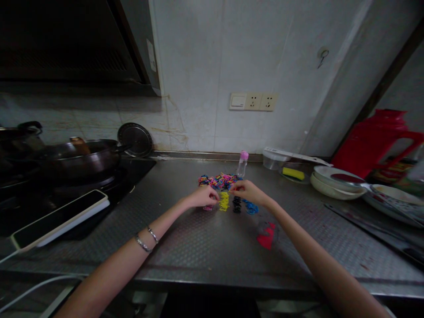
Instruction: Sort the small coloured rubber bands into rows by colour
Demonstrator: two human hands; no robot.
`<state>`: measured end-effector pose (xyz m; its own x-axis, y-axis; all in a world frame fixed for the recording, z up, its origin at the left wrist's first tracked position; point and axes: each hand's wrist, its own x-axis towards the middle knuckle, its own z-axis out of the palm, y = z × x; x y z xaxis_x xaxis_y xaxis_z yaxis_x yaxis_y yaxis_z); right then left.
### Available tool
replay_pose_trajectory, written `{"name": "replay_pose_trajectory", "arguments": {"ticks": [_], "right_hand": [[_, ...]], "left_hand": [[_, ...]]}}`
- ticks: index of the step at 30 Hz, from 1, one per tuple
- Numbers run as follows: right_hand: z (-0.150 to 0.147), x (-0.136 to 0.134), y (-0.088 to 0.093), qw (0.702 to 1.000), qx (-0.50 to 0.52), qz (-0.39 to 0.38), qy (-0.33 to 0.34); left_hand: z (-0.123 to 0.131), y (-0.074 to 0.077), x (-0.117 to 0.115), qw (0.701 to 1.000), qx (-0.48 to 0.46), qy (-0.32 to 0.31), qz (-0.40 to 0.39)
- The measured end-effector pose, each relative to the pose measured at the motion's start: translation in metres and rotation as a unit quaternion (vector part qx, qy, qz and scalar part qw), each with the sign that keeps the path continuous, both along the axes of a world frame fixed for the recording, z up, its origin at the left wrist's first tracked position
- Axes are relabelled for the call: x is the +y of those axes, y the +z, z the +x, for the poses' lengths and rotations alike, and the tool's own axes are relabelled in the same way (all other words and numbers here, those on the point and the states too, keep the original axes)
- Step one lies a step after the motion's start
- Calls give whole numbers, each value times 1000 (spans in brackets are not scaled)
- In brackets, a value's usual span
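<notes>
A loose heap of small multicoloured pieces [223, 180], thin and loop-like, lies on the steel counter. In front of it are single-colour groups: yellow [224, 201], black [236, 205], blue [251, 207], and a pink group [208, 207] partly under my left hand. My left hand [202, 196] is closed in a pinch between the pink and yellow groups. Above the black group, at the heap's right front edge, my right hand [247, 192] has its fingertips pinched together. Anything between either set of fingertips is too small to make out.
A small clear bottle with a pink cap [243, 163] stands behind the heap. Nearer me lies a clear bag with red print [266, 235]. At left are a phone [61, 218] and a pan [79, 161]; at right, a yellow sponge [293, 173], bowls [336, 190] and a red jug [371, 143].
</notes>
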<state>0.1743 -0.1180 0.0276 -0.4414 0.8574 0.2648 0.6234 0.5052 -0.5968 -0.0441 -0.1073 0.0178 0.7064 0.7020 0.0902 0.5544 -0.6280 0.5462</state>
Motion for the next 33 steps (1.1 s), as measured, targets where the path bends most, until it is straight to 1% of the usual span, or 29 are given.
{"name": "replay_pose_trajectory", "arguments": {"ticks": [3,6,13,16,19,22,24,27,30,33], "right_hand": [[3,-1,-3,1000,-22,0,12],[1,-4,-3,999,-43,6,22],[-15,-15,1,996,-74,-11,55],[-23,-19,1,993,-97,-15,70],[-30,-21,0,989,-130,-25,67],[-35,-21,-1,985,-160,-30,58],[-36,-19,-2,983,-171,-30,55],[-35,-16,-3,984,-168,-30,51],[-32,-15,-2,987,-151,-27,46],[-28,-15,-1,991,-125,-22,41]], "left_hand": [[2,3,-7,999,26,-28,-19],[5,5,-10,998,38,-42,-22],[2,1,-5,996,28,-36,-76],[-1,3,-3,997,33,-32,-63],[-5,8,-1,998,32,-23,-41],[-11,10,5,999,2,-21,-25],[-15,11,10,999,-26,-11,-15],[-22,10,17,998,-58,21,-9],[-29,9,24,995,-80,53,-14],[-36,4,33,991,-98,90,4]]}}
